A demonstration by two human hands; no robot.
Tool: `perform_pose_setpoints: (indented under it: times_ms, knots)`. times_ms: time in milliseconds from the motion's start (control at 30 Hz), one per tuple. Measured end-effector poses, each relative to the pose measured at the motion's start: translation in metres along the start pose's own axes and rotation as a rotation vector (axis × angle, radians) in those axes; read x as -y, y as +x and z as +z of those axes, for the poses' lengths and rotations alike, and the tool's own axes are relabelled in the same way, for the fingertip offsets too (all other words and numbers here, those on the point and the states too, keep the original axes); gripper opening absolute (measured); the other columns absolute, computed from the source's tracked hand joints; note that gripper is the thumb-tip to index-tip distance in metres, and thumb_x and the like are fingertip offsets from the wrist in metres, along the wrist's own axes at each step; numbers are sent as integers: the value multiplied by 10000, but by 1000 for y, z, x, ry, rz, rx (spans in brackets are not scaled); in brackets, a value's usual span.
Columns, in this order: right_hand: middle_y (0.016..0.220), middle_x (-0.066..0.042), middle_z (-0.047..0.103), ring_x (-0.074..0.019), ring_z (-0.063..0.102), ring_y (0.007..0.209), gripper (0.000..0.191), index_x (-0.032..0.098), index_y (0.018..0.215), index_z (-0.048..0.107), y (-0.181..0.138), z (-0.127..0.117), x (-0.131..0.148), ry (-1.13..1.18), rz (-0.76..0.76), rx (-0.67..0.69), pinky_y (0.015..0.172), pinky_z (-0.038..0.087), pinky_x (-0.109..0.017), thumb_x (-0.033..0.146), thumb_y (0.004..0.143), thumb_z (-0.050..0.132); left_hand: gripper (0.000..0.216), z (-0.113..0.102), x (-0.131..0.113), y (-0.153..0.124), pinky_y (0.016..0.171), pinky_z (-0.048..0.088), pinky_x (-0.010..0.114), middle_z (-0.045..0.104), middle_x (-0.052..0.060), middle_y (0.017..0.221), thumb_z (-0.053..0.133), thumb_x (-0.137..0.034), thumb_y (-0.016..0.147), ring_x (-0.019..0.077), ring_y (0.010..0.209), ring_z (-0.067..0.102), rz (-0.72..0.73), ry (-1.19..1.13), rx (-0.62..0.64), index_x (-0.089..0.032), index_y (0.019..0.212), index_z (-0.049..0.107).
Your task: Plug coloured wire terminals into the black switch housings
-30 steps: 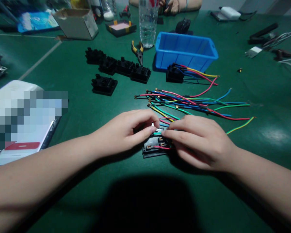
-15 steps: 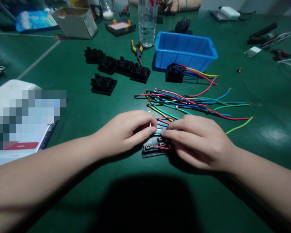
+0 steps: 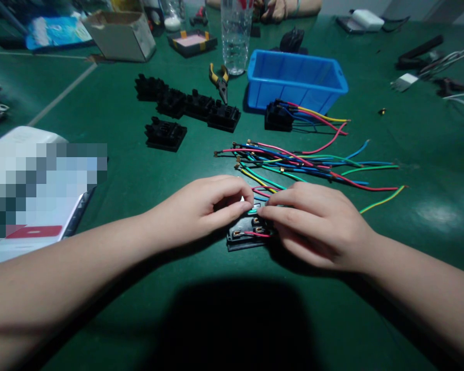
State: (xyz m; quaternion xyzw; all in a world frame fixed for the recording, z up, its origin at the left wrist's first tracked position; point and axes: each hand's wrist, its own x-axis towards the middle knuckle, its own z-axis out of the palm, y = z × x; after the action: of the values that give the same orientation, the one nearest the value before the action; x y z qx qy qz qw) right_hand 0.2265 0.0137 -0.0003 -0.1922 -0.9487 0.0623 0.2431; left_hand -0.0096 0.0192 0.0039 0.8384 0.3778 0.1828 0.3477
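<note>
A black plastic socket (image 3: pixel 243 238) with metal terminals lies on the green table beneath my hands. A red wire (image 3: pixel 257 235) runs from its lower left terminal toward my right hand. Across its upper part a short piece of green wire (image 3: pixel 252 211) shows between my fingertips. My left hand (image 3: pixel 226 203) is closed, thumb and forefinger pinched at the left end of that wire. My right hand (image 3: pixel 317 221) is closed too, its fingertips at the wire's right side and its palm hiding the socket's right side. The wire's ends are hidden by the fingers.
Loose coloured wires (image 3: pixel 294 159) with metal terminals lie just beyond my hands. Several black sockets (image 3: pixel 197 105), a wired socket (image 3: pixel 278 116), pliers (image 3: pixel 220 82), a water bottle (image 3: pixel 235 46) and a blue bin (image 3: pixel 290 95) stand farther back. A phone (image 3: pixel 42 216) is at left; another person's arm (image 3: pixel 294 9) shows behind.
Almost nothing has moved. My left fingertips have shifted very slightly to the right over the socket; the right hand keeps its place.
</note>
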Motion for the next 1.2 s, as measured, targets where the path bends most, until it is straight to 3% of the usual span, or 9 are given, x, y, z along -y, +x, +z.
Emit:
perform_pose_setpoints:
  times_ms: [700,967,1200]
  knots:
    - [974,-123,702,-194,619,795,219,144,1058,647,2,-3,0,18,21,32,650,499,-326,141,909,487,205,1,1,0,685,409,210,623,-20,831,479,-306,968,114,768,569,19,11,-15,-170,908,620]
    - [992,-130,706,-203,609,808,221,135,1055,652,1,-1,-1,6,3,30,662,501,-335,143,905,490,220,5,5,-2,823,428,223,664,1,1053,394,-255,1001,135,950,609,59,119,-8,-180,1105,572]
    - [982,-127,705,-204,610,806,213,137,1045,658,1,-1,-2,-14,-3,34,676,496,-331,145,896,506,234,5,3,-4,800,429,221,667,2,1013,357,-258,1013,138,916,614,45,140,-25,-188,1086,569]
